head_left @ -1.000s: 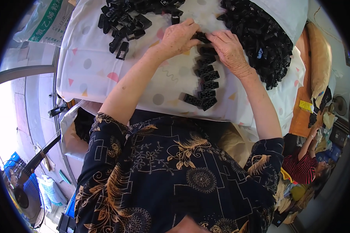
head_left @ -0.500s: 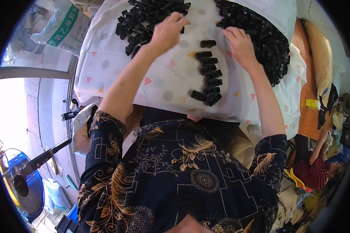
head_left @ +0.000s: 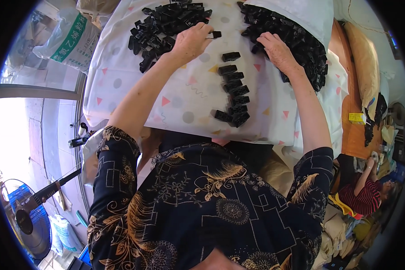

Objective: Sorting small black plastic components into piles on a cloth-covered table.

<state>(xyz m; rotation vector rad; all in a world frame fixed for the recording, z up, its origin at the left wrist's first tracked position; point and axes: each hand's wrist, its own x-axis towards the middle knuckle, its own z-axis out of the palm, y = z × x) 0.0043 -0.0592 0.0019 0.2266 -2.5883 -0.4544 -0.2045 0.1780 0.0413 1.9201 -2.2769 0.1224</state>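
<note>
My left hand (head_left: 191, 42) is beside the left heap of black plastic parts (head_left: 162, 24), its fingers closed. Between thumb and fingertips it pinches a small black plastic part (head_left: 217, 34), which sticks out to the right. At the inner edge of the right heap of black plastic parts (head_left: 292, 38) lies my right hand (head_left: 280, 54). Its fingers are bent down and drawn together on a black part there, partly hidden under them. Between my forearms several black parts (head_left: 232, 85) lie in a slightly curved column, with one piece (head_left: 222, 116) off to the left at the near end.
A white patterned cloth (head_left: 166, 110) covers the table, its near edge close to my body. On the left are a fan (head_left: 24, 220) and a filled sack (head_left: 69, 40). A brown board (head_left: 353, 144) holds a yellow box (head_left: 357, 118) at right; another person (head_left: 360, 193) sits beyond.
The part in my left hand now shows clearly, projecting from the fingertips. My right hand has come onto the inner edge of the right heap. The whole view has shifted slightly.
</note>
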